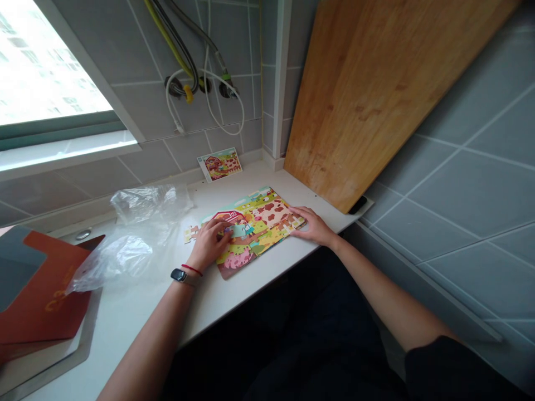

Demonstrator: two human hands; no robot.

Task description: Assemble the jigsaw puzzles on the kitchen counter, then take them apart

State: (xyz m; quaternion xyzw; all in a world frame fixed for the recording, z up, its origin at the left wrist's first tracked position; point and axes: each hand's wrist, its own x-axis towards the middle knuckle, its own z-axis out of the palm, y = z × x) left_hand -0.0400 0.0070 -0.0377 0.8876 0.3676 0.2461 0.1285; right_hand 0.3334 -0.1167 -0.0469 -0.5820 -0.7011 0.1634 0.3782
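A colourful jigsaw puzzle (270, 214) with a cow, a red barn and pink shapes lies on the white counter, its pieces largely joined. My left hand (211, 240) rests over its left part, fingers slightly bent and lying on the pieces; what is under the palm is hidden. At the right edge of the puzzle, my right hand (312, 225) touches the border with thumb and fingers spread apart. Just left of my left hand lies a loose jigsaw piece or small cluster (191, 234). A picture card (220, 165) with the same farm scene leans against the back wall.
Crumpled clear plastic bags (137, 245) lie on the left of the counter (209, 309). An orange and grey box (45, 295) sits over the sink at far left. A large wooden board (368, 94) leans at right. Hoses and a white cable (242, 111) hang on the wall.
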